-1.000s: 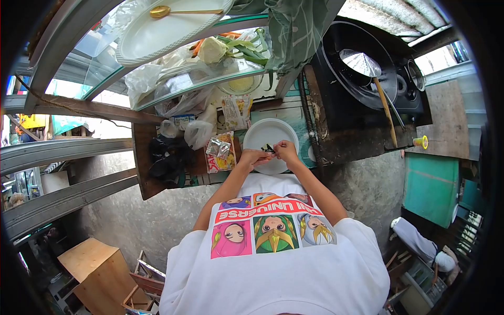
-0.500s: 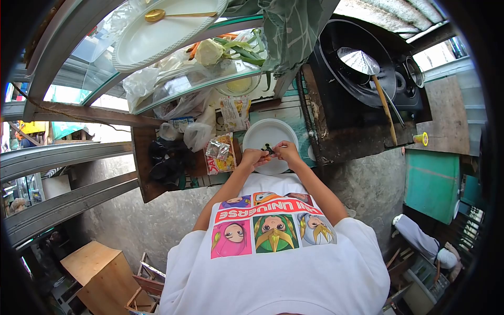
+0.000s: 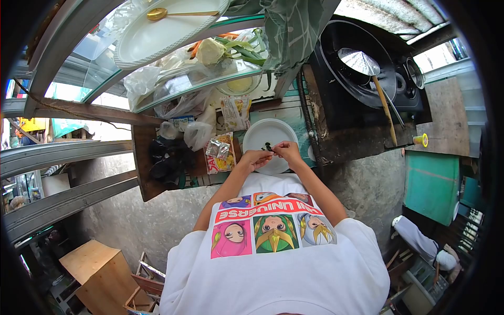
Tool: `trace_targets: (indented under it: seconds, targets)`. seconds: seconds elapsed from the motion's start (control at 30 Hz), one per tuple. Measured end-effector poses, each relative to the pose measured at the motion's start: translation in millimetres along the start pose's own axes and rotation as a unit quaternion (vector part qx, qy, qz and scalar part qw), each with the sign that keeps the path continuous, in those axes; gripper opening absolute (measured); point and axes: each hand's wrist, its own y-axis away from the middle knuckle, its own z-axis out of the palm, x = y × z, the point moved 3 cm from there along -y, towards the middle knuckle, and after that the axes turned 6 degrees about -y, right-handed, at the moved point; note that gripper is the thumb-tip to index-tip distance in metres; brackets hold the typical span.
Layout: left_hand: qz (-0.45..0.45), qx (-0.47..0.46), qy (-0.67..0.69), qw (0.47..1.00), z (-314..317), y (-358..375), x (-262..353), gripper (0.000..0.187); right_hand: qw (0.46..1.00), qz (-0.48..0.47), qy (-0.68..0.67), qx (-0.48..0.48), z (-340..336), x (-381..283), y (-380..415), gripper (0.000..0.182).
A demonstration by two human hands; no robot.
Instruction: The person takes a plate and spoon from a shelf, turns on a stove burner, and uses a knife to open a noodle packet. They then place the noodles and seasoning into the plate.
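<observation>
A small, dark, crinkled piece (image 3: 268, 146) is pinched between my fingertips over a white plate (image 3: 262, 131). My left hand (image 3: 257, 159) is closed on it from the left, near the plate's front rim. From the other side, my right hand (image 3: 287, 151) grips the same piece, fingers pressed together. What kind of thing it is cannot be made out at this size. Left of the plate lie a yellow and red printed packet (image 3: 227, 165) and a silver foil sachet (image 3: 218, 149).
A clear plastic bag (image 3: 198, 136) and a black bag (image 3: 170, 160) sit to the left. Behind, a glass shelf (image 3: 199, 89) holds vegetables. At the right, a black stove (image 3: 346, 113) carries a wok (image 3: 336, 52) with a wooden-handled turner (image 3: 386, 110).
My fingers have shifted slightly around the dark piece, which has turned a little and shows higher above the fingertips. Both hands stay over the plate.
</observation>
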Motion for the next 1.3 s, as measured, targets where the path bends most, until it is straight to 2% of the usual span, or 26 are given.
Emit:
trace_targets:
  seconds: [0.43,0.8,0.97,1.07,1.3]
  targets:
    - [-0.057,-0.010,0.003,0.998,1,-9,-7,0.011,0.997,-0.022,0.066,0.015,-1,0,4,0.009]
    - [-0.046,-0.027,0.049,0.997,5,3,0,0.016,0.995,-0.055,0.083,0.022,-5,-3,1,0.009]
    - [-0.007,-0.025,0.018,1.000,-5,-7,-3,0.016,0.994,-0.049,0.088,-0.036,-10,-8,2,0.009]
    - [-0.011,0.003,-0.017,1.000,-5,-5,0,0.015,0.991,-0.038,0.115,-0.050,-10,-13,4,0.010]
    - [-0.015,0.022,0.022,0.999,-5,-13,-6,0.014,0.992,-0.036,0.109,-0.050,-6,-16,4,0.010]
